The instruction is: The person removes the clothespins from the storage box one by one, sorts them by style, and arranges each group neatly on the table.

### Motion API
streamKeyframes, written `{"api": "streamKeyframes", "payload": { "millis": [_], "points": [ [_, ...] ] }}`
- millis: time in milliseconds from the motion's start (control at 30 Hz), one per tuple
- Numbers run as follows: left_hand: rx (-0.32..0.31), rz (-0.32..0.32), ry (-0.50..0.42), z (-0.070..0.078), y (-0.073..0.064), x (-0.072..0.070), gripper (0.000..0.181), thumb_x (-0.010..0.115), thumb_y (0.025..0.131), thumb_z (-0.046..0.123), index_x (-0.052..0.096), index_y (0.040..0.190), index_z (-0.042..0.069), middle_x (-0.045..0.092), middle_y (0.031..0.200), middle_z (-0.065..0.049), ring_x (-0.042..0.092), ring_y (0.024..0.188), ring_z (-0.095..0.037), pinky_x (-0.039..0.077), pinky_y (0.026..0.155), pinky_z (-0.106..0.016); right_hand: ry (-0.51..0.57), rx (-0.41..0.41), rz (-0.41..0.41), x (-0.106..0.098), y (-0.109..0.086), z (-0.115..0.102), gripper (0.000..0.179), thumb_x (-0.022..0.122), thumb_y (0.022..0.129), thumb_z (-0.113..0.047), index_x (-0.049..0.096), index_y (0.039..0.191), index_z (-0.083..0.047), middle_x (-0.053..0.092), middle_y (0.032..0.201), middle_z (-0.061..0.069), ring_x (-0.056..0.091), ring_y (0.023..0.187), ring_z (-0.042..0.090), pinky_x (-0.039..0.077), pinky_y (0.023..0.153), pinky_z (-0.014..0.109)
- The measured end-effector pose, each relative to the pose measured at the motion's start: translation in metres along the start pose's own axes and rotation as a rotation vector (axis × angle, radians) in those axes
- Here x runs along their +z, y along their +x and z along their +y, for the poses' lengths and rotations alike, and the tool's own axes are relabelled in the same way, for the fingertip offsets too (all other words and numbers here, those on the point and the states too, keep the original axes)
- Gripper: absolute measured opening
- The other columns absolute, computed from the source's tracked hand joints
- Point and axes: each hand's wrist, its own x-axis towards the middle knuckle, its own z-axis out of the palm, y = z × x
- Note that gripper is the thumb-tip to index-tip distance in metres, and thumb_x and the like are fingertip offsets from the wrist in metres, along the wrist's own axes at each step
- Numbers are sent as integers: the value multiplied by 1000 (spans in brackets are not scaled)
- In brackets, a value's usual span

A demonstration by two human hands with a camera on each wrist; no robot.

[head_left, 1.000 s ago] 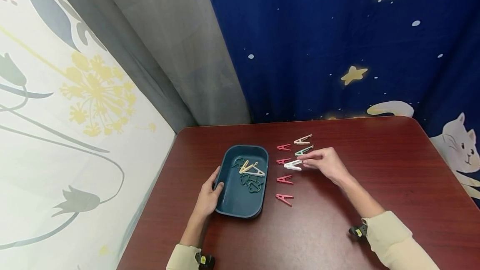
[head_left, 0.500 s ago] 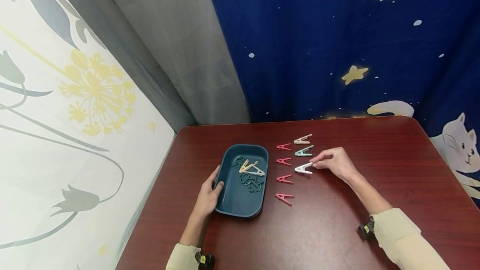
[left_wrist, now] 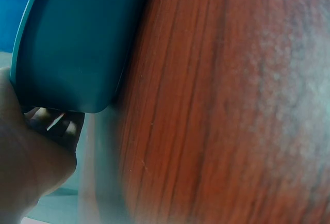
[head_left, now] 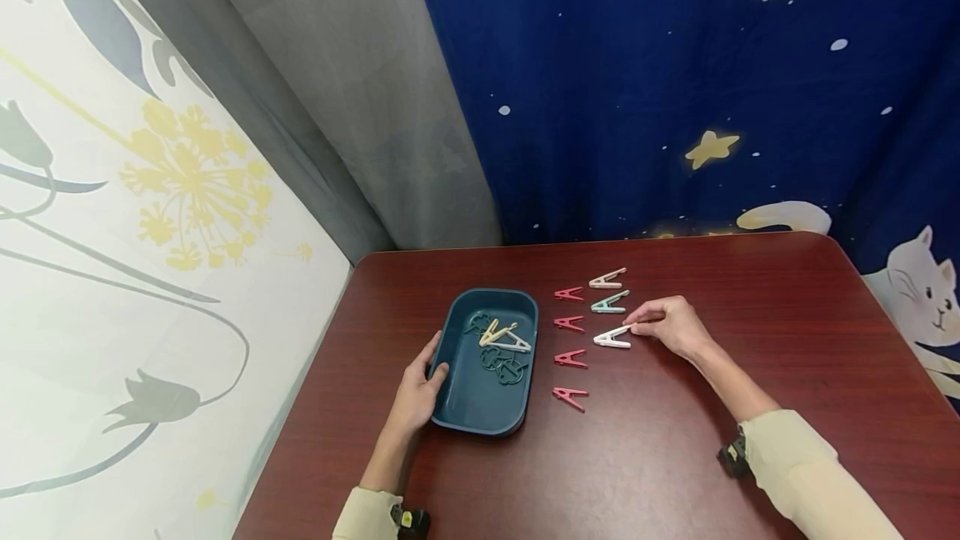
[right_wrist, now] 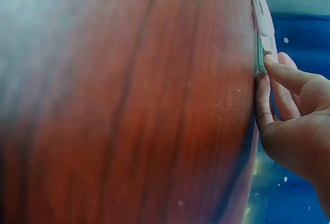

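Observation:
In the head view my left hand (head_left: pixel 415 390) grips the left side of a dark teal plastic bin (head_left: pixel 476 411), thumb over the rim. The left wrist view has its fingers under the bin's (left_wrist: pixel 77 43) edge. My right hand (head_left: pixel 673 327) pinches one handle end of a white clothespin (head_left: pixel 602 341), low over the table just below a mint clothespin (head_left: pixel 602 307). A cream clothespin (head_left: pixel 602 282) lies above that. Left of these, several red clothespins (head_left: pixel 570 360) form a column. Inside the bin are a yellow clothespin (head_left: pixel 490 334), a whitish clothespin (head_left: pixel 517 347) and dark green outline-shaped pieces (head_left: pixel 511 372).
The dark red wooden table (head_left: pixel 637 457) has its far edge along a blue starry curtain (head_left: pixel 615 107) and a grey curtain (head_left: pixel 360 90). A flower-patterned white wall (head_left: pixel 90 340) borders its left side. Both wrists carry small black cameras.
My right hand has drawn the white clothespin rightward and slightly down, from beside the red column to beneath the mint clothespin. The left hand and bin have stayed put.

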Motion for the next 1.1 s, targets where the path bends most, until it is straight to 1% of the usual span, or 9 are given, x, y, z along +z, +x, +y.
{"api": "streamKeyframes", "payload": {
  "millis": [133, 200, 267, 400, 600, 867, 1000, 1100],
  "points": [
    [2, 0, 9, -2, 0, 0, 62, 56, 109, 3, 34, 167, 6, 45, 164, -16, 48, 144, -32, 42, 111, -53, -65, -27, 16, -1, 2, 1, 10, 86, 84, 3, 84, 92, -3, 80, 89, 10, 69, 81, 8, 48, 70, 20],
    [14, -1, 10, -2, 0, 0, 62, 56, 109, 2, 33, 166, 4, 44, 164, -17, 47, 145, -33, 41, 111, -53, -86, -34, 25, -2, 3, 2, 10, 87, 84, 3, 84, 91, -4, 80, 87, 9, 69, 80, 8, 48, 71, 20],
    [13, 2, 2, -3, 1, 0, 62, 57, 109, 2, 34, 166, 5, 44, 164, -16, 47, 145, -33, 41, 112, -53, -98, -38, 31, -3, 3, 3, 10, 87, 83, 3, 85, 90, -4, 80, 87, 8, 68, 80, 8, 47, 70, 20],
    [15, 6, -14, -3, 1, 0, 61, 58, 108, 3, 36, 166, 6, 46, 163, -17, 48, 144, -33, 41, 111, -54, -107, -39, 42, -3, 5, 4, 11, 88, 82, 2, 84, 89, -5, 80, 85, 8, 66, 76, 9, 48, 67, 22],
    [22, 9, -12, -1, 1, -1, 61, 59, 108, 4, 37, 165, 5, 46, 162, -17, 47, 145, -33, 40, 112, -56, -115, -15, 60, -2, 7, 6, 11, 89, 81, 1, 84, 89, -6, 79, 85, 8, 61, 73, 10, 46, 64, 24],
    [26, 11, 5, -4, 1, -1, 61, 58, 108, 3, 36, 165, 4, 46, 163, -17, 46, 145, -34, 39, 113, -56, -125, 10, 70, -2, 8, 4, 11, 89, 81, 0, 84, 89, -5, 79, 86, 8, 61, 73, 13, 45, 65, 25],
    [22, 9, -3, -2, 1, -1, 61, 57, 108, 2, 36, 165, 5, 44, 164, -17, 45, 146, -34, 37, 114, -57, -127, 22, 81, -1, 7, 3, 11, 89, 81, -1, 84, 89, -5, 80, 87, 8, 61, 73, 13, 45, 65, 26],
    [8, 10, -5, -1, 1, 0, 62, 57, 108, 2, 36, 166, 7, 44, 164, -15, 46, 145, -32, 38, 113, -56, -127, 33, 88, 0, 7, 3, 11, 90, 82, -2, 84, 90, -6, 80, 87, 7, 62, 73, 12, 45, 66, 26]
  ]
}}
